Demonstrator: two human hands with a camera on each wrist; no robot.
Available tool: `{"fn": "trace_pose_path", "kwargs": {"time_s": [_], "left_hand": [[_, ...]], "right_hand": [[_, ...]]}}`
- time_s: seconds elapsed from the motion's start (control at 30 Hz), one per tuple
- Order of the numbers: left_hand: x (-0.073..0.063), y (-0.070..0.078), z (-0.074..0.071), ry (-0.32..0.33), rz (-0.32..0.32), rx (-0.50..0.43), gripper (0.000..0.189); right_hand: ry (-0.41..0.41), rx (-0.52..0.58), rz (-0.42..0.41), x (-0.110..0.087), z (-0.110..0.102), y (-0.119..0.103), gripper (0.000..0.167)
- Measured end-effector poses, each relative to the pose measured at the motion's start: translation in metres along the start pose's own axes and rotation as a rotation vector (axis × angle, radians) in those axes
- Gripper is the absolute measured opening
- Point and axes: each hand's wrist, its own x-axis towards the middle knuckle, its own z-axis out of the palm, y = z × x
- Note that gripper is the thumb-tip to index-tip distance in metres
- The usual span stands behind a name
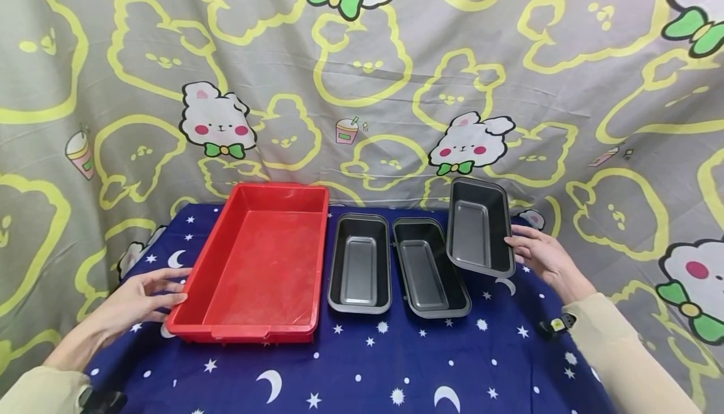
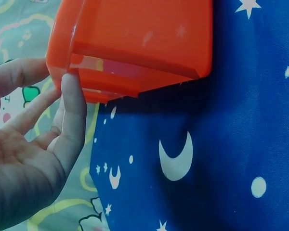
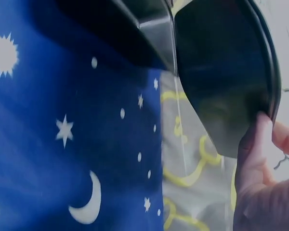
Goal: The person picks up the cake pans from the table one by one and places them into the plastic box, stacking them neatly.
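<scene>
Head view: the left hand (image 1: 148, 296) is at the left of the frame, its thumb and fingers pinching the outer rim of a red tray (image 1: 271, 263). That tray lies left of centre in the frame, its open side up and its inner floor bare. At the right of the frame, the right hand (image 1: 540, 254) grasps the right-hand rim of a dark loaf pan (image 1: 471, 235), which is tilted and appears raised, its top reaching past the back edge of the table in the picture. Two more dark pans sit between this one and the tray: a middle pan (image 1: 359, 269) near the centre of the frame, upright just beside the tray, and a slanted pan (image 1: 424, 276) to its right, whose upper right part lies close to the held pan; whether those two touch is unclear. Below them spreads a blue cloth (image 1: 362, 379) with white moons and stars, and a grey curtain (image 1: 271, 62) with yellow outlines and rabbit faces fills the upper frame. Left wrist view: fingers meet the tray's rim at upper left. Right wrist view: the thumb presses the held pan's outer wall at the right.
</scene>
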Motion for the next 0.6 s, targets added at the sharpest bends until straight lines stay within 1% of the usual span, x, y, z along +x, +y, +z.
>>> {"fn": "trace_pose_path", "kwargs": {"time_s": [0.23,0.37,0.6], "left_hand": [[0.0,0.0,0.0,-0.001,-0.002,0.003,0.073],[0.0,-0.001,0.0,0.0,-0.004,0.008,0.072],[0.0,-0.002,-0.001,-0.001,-0.005,0.01,0.072]], "right_hand": [[0.014,0.052,-0.029,-0.002,0.025,-0.004,0.032],[0.021,0.035,-0.044,-0.004,0.039,-0.004,0.03],[0.032,0.004,-0.048,-0.006,0.06,-0.002,0.026]]}}
